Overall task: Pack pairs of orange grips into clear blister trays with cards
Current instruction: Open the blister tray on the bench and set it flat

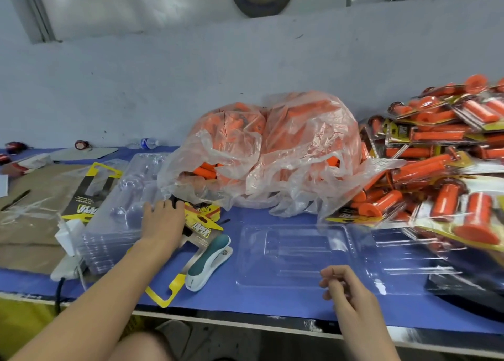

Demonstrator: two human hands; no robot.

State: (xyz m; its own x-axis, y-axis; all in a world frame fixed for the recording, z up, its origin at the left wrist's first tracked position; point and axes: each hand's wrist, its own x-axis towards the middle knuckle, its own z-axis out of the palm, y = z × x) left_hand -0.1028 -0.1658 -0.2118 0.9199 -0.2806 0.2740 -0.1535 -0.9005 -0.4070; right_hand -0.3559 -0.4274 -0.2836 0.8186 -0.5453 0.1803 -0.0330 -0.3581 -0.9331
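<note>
Lying flat on the blue table [272,303] in front of us, an open clear blister tray [294,257] holds nothing that we can see. Our right hand [347,289] hovers over its near edge with the fingers [331,273] loosely curled and gripping nothing. Behind the tray sit two crumpled clear plastic bags [272,156] full of loose orange grips [207,171], their mouths sagging toward us. Our left hand [163,218] reaches out to the left of the tray and rests on a small pile of yellow and black cards [203,225]; its fingertips lie at the far edge of the pile, close to the mouth of the nearer bag, and we cannot tell whether they have pinched a card. Just beside that hand, on the left, stands a stack of empty clear trays [117,218], and farther left another card [92,191] lies on brown cardboard [30,224]. A teal and white stapler [208,262] rests on the cards between the left hand and the open tray. To the right, a tall heap of finished packs [436,164] spills across the table, each showing orange grips behind clear plastic with a yellow card. A small water bottle [146,143] lies near the wall at the back left.
</note>
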